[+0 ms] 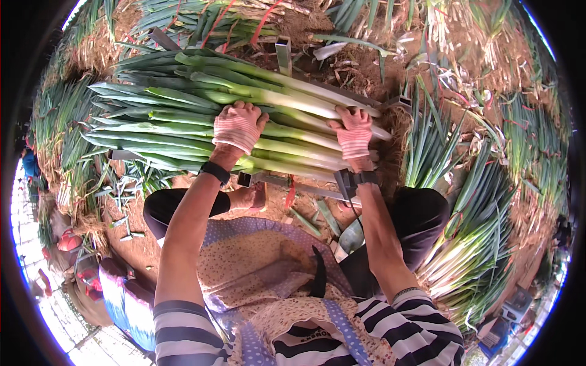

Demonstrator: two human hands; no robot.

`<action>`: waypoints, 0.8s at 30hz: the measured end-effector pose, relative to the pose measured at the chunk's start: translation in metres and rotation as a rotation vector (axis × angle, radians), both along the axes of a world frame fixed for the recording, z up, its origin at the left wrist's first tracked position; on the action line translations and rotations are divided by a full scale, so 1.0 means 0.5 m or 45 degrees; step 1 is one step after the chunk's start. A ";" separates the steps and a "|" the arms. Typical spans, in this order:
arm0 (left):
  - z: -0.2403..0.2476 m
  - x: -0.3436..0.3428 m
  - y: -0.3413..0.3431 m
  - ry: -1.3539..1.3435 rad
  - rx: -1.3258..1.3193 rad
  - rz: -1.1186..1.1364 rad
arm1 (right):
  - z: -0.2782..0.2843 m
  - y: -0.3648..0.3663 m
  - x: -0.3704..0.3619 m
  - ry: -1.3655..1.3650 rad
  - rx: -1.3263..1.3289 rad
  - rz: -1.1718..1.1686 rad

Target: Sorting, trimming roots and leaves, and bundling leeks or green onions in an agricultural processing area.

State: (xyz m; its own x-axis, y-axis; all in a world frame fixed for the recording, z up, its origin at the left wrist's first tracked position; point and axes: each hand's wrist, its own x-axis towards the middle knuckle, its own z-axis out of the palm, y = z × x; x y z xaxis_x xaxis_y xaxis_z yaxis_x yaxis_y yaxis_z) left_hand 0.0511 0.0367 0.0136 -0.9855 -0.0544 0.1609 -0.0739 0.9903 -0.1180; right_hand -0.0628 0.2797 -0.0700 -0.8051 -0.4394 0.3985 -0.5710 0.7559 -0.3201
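Observation:
A wide heap of long green onions (pixel 177 104) lies across a metal frame in front of me, leaves to the left and white stems to the right. My left hand (pixel 237 127), in a striped knit glove with bare fingertips, presses on the middle of the heap with its fingers curled over the stalks. Farther right, my right hand (pixel 353 131), gloved alike, grips the white stems near the root end. The square-tube metal frame (pixel 284 58) shows its posts around the heap; the stalks hide most of it.
More green onions (pixel 470 226) lie at the right, and others (pixel 67 125) at the far left. Red ties (pixel 265 23) cross a bundle at the back. Loose leaves (pixel 305 221) and soil lie below the frame. A blue box (pixel 494 335) stands at the lower right.

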 end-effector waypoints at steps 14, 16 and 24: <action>0.027 -0.007 -0.009 0.041 -0.203 -0.151 | -0.047 -0.005 0.083 0.097 -0.208 0.085; 0.053 -0.026 0.020 -0.169 -0.058 -0.029 | -0.047 0.017 0.069 -0.004 -0.117 0.111; 0.022 -0.009 0.016 -0.144 -0.178 0.004 | -0.001 0.005 0.076 0.253 -0.179 -0.111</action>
